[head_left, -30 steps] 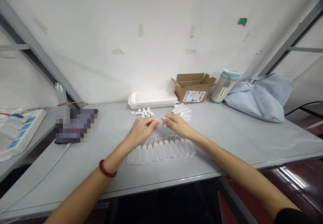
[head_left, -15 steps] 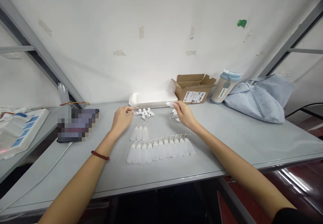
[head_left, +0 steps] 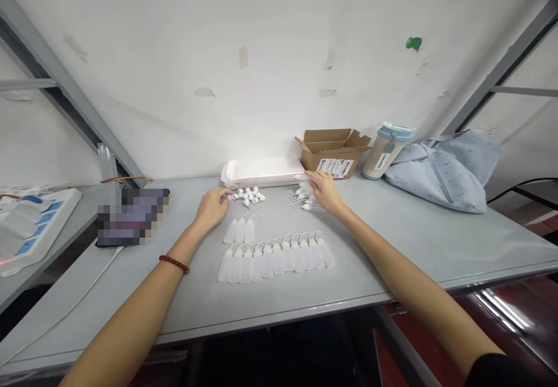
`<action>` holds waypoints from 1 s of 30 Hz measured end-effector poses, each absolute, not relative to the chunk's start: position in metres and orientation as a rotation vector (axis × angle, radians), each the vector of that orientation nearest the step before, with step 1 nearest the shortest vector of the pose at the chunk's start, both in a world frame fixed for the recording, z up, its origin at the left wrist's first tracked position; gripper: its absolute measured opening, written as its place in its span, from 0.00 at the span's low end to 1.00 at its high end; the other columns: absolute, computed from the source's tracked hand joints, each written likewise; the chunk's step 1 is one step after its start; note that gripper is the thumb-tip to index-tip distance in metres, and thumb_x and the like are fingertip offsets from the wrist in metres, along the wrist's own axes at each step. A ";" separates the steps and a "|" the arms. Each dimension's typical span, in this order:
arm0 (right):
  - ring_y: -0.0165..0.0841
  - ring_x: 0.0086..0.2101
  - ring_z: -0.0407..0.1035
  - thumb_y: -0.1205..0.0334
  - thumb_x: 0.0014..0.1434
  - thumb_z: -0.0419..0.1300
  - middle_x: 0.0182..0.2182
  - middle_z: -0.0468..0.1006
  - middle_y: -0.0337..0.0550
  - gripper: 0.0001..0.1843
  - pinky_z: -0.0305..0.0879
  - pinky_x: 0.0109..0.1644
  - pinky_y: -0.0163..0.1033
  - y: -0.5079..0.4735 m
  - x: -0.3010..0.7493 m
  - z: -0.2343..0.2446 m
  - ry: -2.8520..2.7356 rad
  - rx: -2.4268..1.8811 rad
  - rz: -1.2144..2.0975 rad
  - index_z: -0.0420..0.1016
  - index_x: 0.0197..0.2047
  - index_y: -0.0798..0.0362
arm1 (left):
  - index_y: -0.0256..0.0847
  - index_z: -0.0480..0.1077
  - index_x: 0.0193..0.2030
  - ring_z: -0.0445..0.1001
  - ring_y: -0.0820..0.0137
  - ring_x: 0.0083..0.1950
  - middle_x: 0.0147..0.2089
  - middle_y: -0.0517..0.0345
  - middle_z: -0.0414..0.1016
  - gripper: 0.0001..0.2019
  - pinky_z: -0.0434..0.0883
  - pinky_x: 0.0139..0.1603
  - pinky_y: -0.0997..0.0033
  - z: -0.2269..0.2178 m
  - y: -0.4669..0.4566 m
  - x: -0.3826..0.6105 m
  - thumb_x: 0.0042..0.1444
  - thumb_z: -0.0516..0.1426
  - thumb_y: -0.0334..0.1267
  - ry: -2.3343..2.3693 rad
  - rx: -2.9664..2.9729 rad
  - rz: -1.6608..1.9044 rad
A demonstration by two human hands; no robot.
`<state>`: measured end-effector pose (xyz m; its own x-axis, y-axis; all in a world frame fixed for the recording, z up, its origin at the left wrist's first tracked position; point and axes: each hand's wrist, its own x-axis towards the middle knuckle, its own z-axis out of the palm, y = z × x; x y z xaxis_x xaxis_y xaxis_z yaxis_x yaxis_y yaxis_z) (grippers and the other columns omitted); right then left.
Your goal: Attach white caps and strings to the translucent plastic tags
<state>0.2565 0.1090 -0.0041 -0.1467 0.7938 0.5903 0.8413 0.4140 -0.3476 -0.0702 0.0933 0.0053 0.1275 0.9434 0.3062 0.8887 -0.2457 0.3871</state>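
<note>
My left hand [head_left: 213, 208] is at the left edge of a pile of small white caps [head_left: 250, 194], with its fingertips pinched on a white cap [head_left: 227, 196] that is mostly hidden. My right hand [head_left: 326, 190] is over a loose heap of small translucent squeeze bottles [head_left: 305, 196], its fingers closed at the rear of the heap. What lies between those fingers is mostly covered. Closer to me, a row of several capped squeeze bottles [head_left: 279, 258] lies flat, thin tails pointing away. Above its left end lie three more bottles [head_left: 239, 230].
Stacked white trays [head_left: 261, 169] stand against the wall behind the caps. An open cardboard box [head_left: 333, 154], a tumbler [head_left: 386, 151] and a pale blue fabric bag [head_left: 436, 178] stand at back right. At left are a phone [head_left: 135, 215] with its cable and a power strip [head_left: 39, 230].
My right hand has shifted slightly right and lowered onto the bottle heap; the bottle seen in its fingers before is now mostly hidden. My left fingers have moved down slightly beside the caps.
</note>
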 end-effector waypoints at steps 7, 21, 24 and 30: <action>0.43 0.44 0.65 0.67 0.61 0.48 0.45 0.77 0.51 0.18 0.56 0.52 0.49 0.112 0.259 -0.008 -1.957 -1.352 -0.077 0.73 0.51 0.57 | 0.37 0.74 0.45 0.74 0.60 0.46 0.44 0.49 0.78 0.16 0.68 0.51 0.63 0.001 0.093 -0.069 0.53 0.50 0.32 1.864 2.335 0.697; 0.46 0.49 0.63 0.67 0.58 0.52 0.48 0.73 0.56 0.19 0.57 0.55 0.51 0.106 0.254 -0.005 -1.927 -1.381 -0.086 0.70 0.52 0.58 | 0.36 0.75 0.46 0.74 0.57 0.48 0.46 0.45 0.77 0.18 0.68 0.52 0.62 0.002 0.093 -0.073 0.51 0.49 0.30 1.957 2.318 0.636; 0.46 0.50 0.62 0.64 0.59 0.53 0.47 0.72 0.55 0.18 0.57 0.55 0.52 0.091 0.241 0.005 -1.979 -1.275 -0.060 0.70 0.52 0.56 | 0.36 0.74 0.46 0.75 0.58 0.48 0.47 0.45 0.78 0.18 0.69 0.51 0.63 0.003 0.091 -0.073 0.52 0.50 0.30 1.990 2.288 0.621; 0.39 0.48 0.64 0.54 0.63 0.53 0.47 0.73 0.50 0.20 0.62 0.53 0.46 0.033 0.197 0.034 -2.478 -0.836 0.441 0.68 0.55 0.52 | 0.38 0.73 0.47 0.75 0.58 0.46 0.44 0.47 0.79 0.16 0.70 0.47 0.64 0.002 0.089 -0.070 0.53 0.51 0.34 2.069 2.221 0.607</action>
